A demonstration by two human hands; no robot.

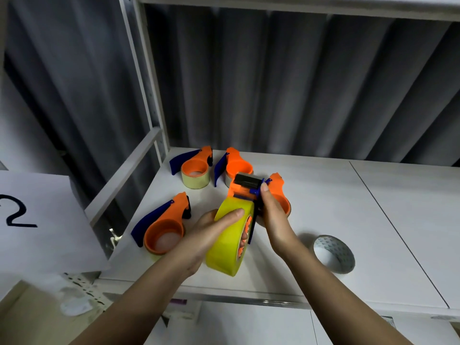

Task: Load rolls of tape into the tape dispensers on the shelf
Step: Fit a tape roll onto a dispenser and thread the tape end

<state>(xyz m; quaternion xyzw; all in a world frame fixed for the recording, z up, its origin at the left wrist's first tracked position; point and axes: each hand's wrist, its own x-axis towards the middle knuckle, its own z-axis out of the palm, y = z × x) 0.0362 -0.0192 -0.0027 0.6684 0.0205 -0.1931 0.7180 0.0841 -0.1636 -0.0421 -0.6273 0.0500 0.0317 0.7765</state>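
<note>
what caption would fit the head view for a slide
Left hand grips a yellow tape roll seated on an orange dispenser steadied by the right hand.

Left hand wraps the yellow tape roll, thumb across its outer face, mid-frame above the white shelf. Roll sits on the held dispenser, orange body with a black roller at top. Right hand grips the dispenser's blue handle side, thumb up by the roller. Four more orange-and-blue dispensers lie on the shelf: lower left, two at upper centre, one behind the right hand. Loose patterned roll at lower right. Paper marked "2" at left edge.
</note>
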